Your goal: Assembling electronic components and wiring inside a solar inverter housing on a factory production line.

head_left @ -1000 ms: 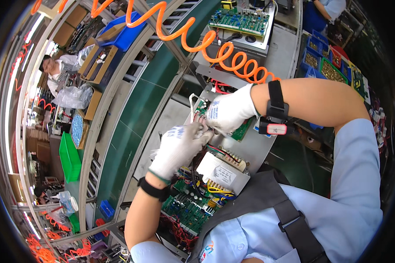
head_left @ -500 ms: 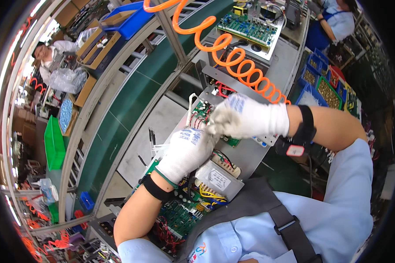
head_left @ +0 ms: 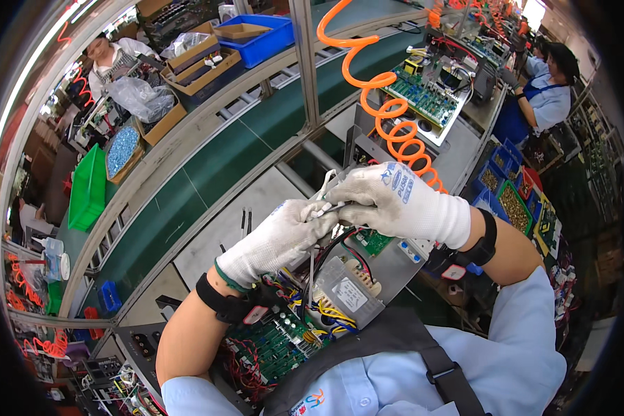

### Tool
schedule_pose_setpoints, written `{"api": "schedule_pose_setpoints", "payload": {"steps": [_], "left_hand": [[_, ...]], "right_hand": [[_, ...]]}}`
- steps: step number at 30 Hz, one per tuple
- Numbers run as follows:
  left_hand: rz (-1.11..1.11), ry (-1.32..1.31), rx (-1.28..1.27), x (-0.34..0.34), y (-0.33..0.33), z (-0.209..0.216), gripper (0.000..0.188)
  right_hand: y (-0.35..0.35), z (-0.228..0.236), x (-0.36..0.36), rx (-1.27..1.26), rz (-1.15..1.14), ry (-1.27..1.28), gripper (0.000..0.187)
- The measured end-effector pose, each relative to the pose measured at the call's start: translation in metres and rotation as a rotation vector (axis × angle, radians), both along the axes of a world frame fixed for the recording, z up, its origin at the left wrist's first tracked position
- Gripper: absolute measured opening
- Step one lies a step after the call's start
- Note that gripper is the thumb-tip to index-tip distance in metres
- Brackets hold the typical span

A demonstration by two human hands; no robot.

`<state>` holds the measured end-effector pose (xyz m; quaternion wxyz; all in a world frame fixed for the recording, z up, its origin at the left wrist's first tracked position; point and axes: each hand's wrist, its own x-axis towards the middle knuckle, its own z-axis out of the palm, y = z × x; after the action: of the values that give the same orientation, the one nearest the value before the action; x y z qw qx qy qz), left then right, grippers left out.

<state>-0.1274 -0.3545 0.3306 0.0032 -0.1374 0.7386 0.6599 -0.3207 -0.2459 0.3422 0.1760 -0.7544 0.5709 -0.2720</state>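
My left hand (head_left: 274,239), in a white glove, has its thumb and fingers closed on thin wires with a small white connector (head_left: 317,213). Facing it, my gloved right hand (head_left: 399,201) pinches the same wires, fingertips almost touching the left ones. A white sleeved cable (head_left: 326,183) sticks up behind the fingertips. Beneath the hands lies an open grey metal chassis (head_left: 403,281). It carries a boxed transformer (head_left: 344,286) with yellow, blue and black leads, and a green circuit board (head_left: 284,343) nearer to me. The gloves partly hide a small green board (head_left: 376,243).
An orange coiled air hose (head_left: 395,111) hangs just beyond my right hand. Farther back stands another unit with a green circuit board (head_left: 430,100). Blue bins (head_left: 489,177) of small parts are at right. A metal post (head_left: 304,62) rises behind the bench; co-workers stand farther off.
My head view has shifted, so the scene sits differently. My hands have turned, and the wires with the white connector now show between the fingertips. A black cable shows below them.
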Motion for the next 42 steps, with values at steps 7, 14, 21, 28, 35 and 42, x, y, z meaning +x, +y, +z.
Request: {"api": "schedule_pose_setpoints", "payload": {"steps": [7, 14, 21, 28, 35, 42], "left_hand": [[0.046, -0.154, -0.043, 0.008, 0.002, 0.008, 0.029], [0.46, 0.233, -0.667, 0.006, -0.046, -0.004, 0.025], [0.313, -0.117, -0.486, -0.027, -0.038, -0.015, 0.024], [0.232, -0.461, -0.526, -0.033, -0.055, -0.08, 0.029], [0.261, -0.27, 0.218, -0.02, -0.039, -0.059, 0.028], [0.055, -0.329, -0.527, -0.002, -0.007, -0.032, 0.019]], "right_hand": [[-0.005, 0.009, 0.007, 0.008, 0.077, -0.04, 0.021], [-0.026, 0.026, -0.026, 0.314, -0.287, -0.076, 0.013], [-0.046, 0.013, -0.012, 0.399, -0.215, -0.188, 0.014], [-0.045, -0.02, -0.006, 0.354, 0.001, 0.613, 0.034], [-0.057, -0.043, -0.005, 0.316, -0.076, 0.66, 0.054], [-0.054, -0.054, -0.003, 0.362, 0.252, 0.642, 0.042]]}}
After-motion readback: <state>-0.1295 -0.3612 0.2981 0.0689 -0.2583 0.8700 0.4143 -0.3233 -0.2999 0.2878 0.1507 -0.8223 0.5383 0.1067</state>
